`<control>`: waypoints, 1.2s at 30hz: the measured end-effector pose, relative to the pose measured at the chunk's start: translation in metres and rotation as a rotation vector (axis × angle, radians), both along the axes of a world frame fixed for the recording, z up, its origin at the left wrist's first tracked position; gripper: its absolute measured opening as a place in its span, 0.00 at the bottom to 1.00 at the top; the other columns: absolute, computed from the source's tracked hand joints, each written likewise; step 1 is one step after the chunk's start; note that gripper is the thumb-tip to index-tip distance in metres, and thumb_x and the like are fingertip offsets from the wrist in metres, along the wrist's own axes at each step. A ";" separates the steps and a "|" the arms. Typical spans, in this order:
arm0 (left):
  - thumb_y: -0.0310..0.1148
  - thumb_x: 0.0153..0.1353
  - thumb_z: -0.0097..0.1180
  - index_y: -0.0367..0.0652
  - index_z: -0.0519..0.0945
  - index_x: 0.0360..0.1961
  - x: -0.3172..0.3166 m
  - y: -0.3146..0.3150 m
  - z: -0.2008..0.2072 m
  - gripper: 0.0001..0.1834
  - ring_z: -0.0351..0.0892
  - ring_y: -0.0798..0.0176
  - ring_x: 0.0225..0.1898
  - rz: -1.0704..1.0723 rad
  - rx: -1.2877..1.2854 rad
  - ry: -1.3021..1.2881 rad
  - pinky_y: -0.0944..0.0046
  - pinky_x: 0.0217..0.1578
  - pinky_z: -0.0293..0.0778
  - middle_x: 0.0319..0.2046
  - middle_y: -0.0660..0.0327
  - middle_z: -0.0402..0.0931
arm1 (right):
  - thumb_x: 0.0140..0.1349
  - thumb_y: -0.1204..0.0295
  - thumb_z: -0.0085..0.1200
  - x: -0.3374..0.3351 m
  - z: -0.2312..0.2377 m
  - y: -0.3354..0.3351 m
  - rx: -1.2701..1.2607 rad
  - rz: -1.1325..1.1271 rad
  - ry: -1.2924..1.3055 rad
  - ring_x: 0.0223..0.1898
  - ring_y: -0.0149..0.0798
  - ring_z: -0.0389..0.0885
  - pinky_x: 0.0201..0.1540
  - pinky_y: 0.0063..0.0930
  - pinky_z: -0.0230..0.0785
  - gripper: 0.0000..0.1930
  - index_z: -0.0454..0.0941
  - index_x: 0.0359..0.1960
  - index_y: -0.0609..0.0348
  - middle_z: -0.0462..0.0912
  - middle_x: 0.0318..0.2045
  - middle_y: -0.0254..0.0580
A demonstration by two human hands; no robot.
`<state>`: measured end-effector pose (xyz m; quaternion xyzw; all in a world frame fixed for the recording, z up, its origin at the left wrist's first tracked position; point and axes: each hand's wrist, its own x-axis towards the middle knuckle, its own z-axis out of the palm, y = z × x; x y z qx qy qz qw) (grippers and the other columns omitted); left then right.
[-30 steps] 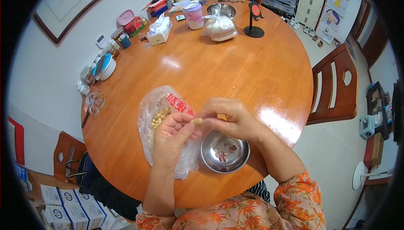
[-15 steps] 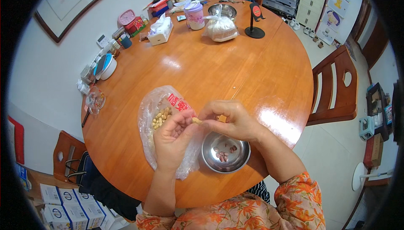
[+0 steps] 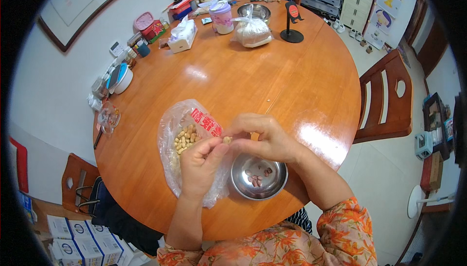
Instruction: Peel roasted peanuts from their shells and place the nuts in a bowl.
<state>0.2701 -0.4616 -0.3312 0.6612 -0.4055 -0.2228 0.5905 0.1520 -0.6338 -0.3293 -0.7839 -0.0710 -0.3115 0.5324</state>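
Observation:
Between the fingertips of both hands is a pale tan peanut [image 3: 227, 140], partly covered by the fingers. My left hand [image 3: 200, 161] pinches it from the left, above the plastic bag. My right hand [image 3: 262, 138] pinches it from the other side, just beyond the bowl. The clear plastic bag [image 3: 169, 132] with red print lies spread on the table, and several unshelled peanuts [image 3: 185, 138] rest on it. To its right stands a steel bowl [image 3: 272, 191] with several reddish shelled kernels [image 3: 256, 180] at the bottom.
The round wooden table [image 3: 311, 86] carries a tissue box [image 3: 183, 39], a lidded purple cup [image 3: 222, 18], a tied bag of white stuff [image 3: 252, 35] and a black stand [image 3: 292, 35] at its far side. Jars and a blue-white container [image 3: 122, 81] line the left edge. A wooden chair [image 3: 386, 101] stands at the right.
My left fingers have curled in more around the peanut, and the peanut has turned between the fingertips. The whole view has shifted slightly; bowl and bag stay in place on the table.

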 end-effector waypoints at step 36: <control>0.30 0.69 0.56 0.30 0.83 0.47 -0.007 0.002 0.017 0.13 0.79 0.73 0.31 -0.163 0.047 0.091 0.72 0.33 0.75 0.33 0.61 0.82 | 0.60 0.78 0.63 -0.009 0.005 -0.011 0.199 0.100 0.138 0.35 0.29 0.82 0.36 0.23 0.73 0.07 0.86 0.39 0.66 0.84 0.32 0.40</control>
